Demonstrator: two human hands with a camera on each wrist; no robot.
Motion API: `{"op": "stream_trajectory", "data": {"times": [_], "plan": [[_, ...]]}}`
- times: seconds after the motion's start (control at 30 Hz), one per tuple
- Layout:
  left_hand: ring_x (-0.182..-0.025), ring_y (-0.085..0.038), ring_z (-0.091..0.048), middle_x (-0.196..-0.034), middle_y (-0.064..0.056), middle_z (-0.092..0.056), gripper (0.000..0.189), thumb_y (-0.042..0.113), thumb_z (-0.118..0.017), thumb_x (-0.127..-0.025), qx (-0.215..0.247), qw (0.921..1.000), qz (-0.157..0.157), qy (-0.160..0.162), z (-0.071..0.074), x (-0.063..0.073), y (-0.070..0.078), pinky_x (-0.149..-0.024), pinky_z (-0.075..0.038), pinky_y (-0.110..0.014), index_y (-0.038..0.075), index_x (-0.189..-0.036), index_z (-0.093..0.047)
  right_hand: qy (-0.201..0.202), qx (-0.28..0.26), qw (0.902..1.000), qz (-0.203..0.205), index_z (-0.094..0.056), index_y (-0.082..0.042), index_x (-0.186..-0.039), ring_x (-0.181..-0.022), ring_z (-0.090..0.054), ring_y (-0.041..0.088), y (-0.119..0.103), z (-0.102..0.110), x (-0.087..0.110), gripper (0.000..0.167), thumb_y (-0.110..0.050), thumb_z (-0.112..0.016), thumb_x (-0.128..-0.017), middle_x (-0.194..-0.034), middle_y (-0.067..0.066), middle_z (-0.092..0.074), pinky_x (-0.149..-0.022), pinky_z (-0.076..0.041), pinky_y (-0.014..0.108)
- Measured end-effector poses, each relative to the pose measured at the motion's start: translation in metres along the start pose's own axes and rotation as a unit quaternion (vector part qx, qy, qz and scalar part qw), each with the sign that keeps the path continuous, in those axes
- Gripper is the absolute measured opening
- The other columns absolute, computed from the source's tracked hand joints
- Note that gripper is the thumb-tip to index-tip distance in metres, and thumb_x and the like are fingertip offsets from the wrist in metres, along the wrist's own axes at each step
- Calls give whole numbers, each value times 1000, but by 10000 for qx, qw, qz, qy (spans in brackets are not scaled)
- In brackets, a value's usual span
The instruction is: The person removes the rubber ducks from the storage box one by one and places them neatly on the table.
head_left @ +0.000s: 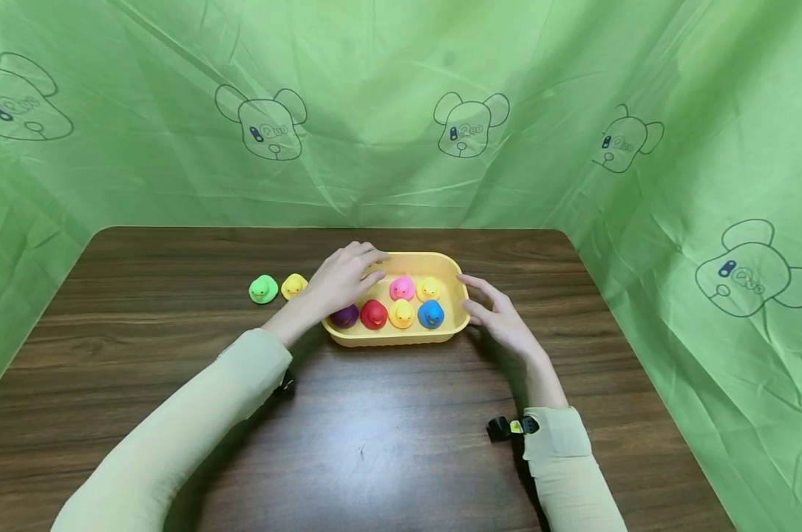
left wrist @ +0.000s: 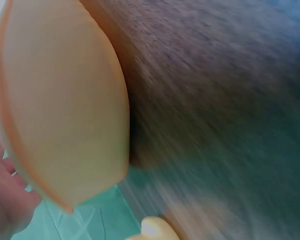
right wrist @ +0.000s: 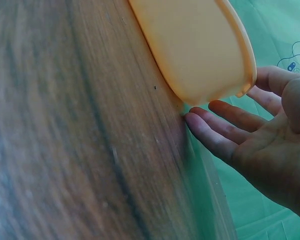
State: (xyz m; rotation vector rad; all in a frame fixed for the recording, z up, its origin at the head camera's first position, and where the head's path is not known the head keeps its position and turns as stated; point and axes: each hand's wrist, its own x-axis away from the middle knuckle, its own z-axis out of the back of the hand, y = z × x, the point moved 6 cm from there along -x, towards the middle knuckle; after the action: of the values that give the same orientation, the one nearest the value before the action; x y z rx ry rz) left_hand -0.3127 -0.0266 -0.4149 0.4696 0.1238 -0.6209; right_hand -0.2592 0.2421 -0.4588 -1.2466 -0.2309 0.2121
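A yellow plastic tub [head_left: 401, 340] stands on the table, with several small rubber ducks inside. A red duck [head_left: 374, 315], a blue duck [head_left: 431, 314] and a pink duck [head_left: 403, 288] show among them; a purple duck [head_left: 344, 316] is partly covered by my left wrist. My left hand [head_left: 347, 277] reaches over the tub's left end, thumb and forefinger spread apart with nothing visible between them. At the right end, my right hand [head_left: 497, 314] has its thumb by the rim and its loosely extended fingers [right wrist: 215, 137] right at the end wall.
Left of the tub, a green duck [head_left: 264, 290] and a yellow duck [head_left: 293, 286] sit on the brown wooden table [head_left: 374, 436]. A green cloth [head_left: 374, 177] printed with bear heads hangs behind and to the right. A black camera [head_left: 500, 428] is on the right wrist.
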Motion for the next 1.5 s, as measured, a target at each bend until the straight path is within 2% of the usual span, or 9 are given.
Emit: {"op": "stream_trajectory", "data": {"times": [0.27,0.53,0.8,0.93,1.07,1.5], "plan": [[-117,-28,-60,-127,-7,-68,33,26,-67,-101,-61,9989,-211,-407,-16,-15,16,-101,-50,-47,13,-132,-69,-17,30,10000,8,-42,-12,-156,-136,-54,41,1,0,0,51,-12,-54,-107,-164,13,-38,-89,-59,22],[-119,-27,-59,-131,-5,-67,33,25,-68,-100,-187,9974,-227,-657,-29,-23,21,-100,-52,-43,16,-132,-70,-35,-168,9998,33,-42,-10,-156,-134,-55,44,1,-1,-1,51,-10,-54,-106,-159,20,-43,-90,-60,24],[-128,-29,-58,-132,-9,-67,34,28,-70,-99,-197,9961,-181,-843,-35,-22,21,-112,-46,-48,13,-130,-71,-50,-103,9999,15,-41,-9,-156,-134,-55,43,2,0,-2,51,-10,-53,-107,-161,19,-42,-90,-59,24],[-128,-29,-59,-130,-9,-67,33,29,-70,-99,-190,9956,-68,-916,-37,-21,19,-110,-47,-49,14,-128,-72,-32,-144,9999,7,-42,-9,-156,-133,-56,43,1,-1,-2,51,-10,-54,-106,-160,19,-43,-91,-60,27],[-128,-29,-59,-131,-7,-67,32,28,-69,-99,-247,9948,-91,-985,-40,-20,18,-109,-48,-49,16,-129,-72,-10,-187,9998,-6,-42,-8,-156,-133,-56,43,2,-1,-1,51,-9,-54,-106,-159,21,-44,-91,-60,28],[-131,-30,-59,-135,-7,-66,29,25,-67,-101,-259,9949,-159,-966,-38,-18,22,-113,-46,-50,14,-127,-71,-34,-128,9999,-8,-43,-11,-156,-136,-54,41,3,0,-1,51,-13,-55,-106,-161,16,-42,-88,-59,22]]}}
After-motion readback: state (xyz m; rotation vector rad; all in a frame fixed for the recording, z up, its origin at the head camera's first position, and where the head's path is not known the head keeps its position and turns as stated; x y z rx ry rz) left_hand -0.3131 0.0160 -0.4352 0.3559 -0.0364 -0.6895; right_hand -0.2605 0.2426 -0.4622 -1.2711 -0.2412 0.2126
